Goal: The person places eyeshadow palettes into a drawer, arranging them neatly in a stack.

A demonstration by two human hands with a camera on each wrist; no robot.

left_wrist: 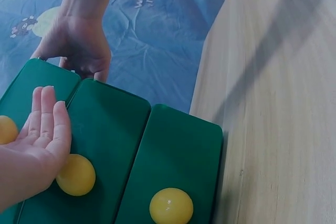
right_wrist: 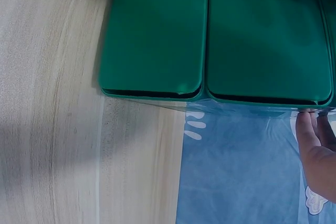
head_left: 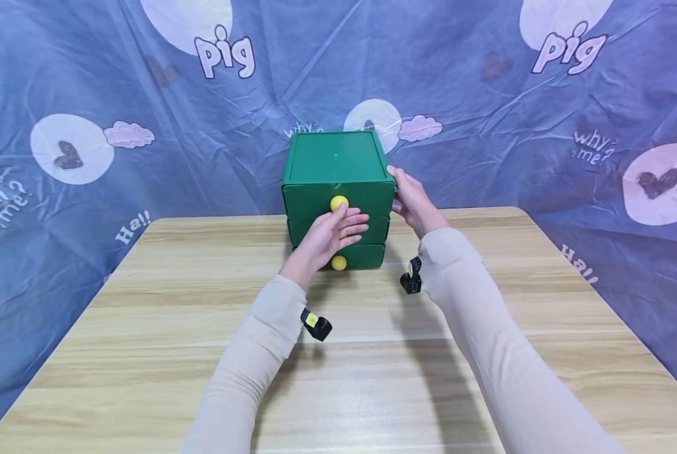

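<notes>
A green cabinet (head_left: 338, 157) of three stacked drawers has round yellow knobs on its front. My left hand (head_left: 334, 232) is before the upper drawers, its fingers pointing right and fairly straight. Its thumb overlaps the top knob (head_left: 338, 202); whether it touches is unclear. In the left wrist view this hand (left_wrist: 39, 148) lies between the top knob and the middle knob (left_wrist: 76, 175), and its thumb is hidden. The bottom knob (head_left: 339, 263) shows below. My right hand (head_left: 413, 198) rests against the cabinet's right side near the top, fingers extended and partly hidden.
The cabinet stands at the back of a light wooden table (head_left: 173, 315). A blue patterned cloth (head_left: 145, 82) hangs behind it and along both sides. Each sleeved wrist carries a small black camera, one on the left (head_left: 317, 326) and one on the right (head_left: 411, 277).
</notes>
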